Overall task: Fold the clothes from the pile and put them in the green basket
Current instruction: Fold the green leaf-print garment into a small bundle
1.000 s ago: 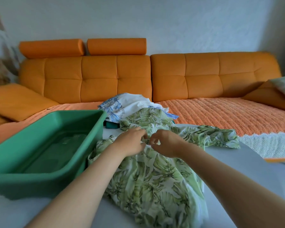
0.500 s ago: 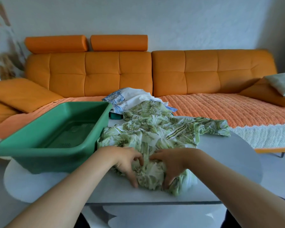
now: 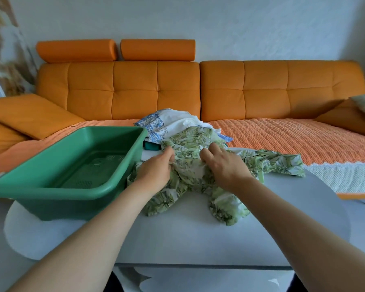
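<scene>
A crumpled green leaf-print garment lies spread on the white table. My left hand grips a fold of it at its left side, fingers curled into the cloth. My right hand pinches the fabric a little to the right, fingers bent down into it. Behind the garment lies the pile, with a white and blue floral piece on top and a dark teal item under it. The green basket stands at the table's left, with nothing inside.
An orange sofa runs across the back, its seat covered with an orange knitted throw. Orange cushions lie at the left and the right. The table's front edge is near my forearms.
Both hands have moved away from the garment's near end to its upper middle and taken hold there. The near part of the garment now lies loose and spread on the table.
</scene>
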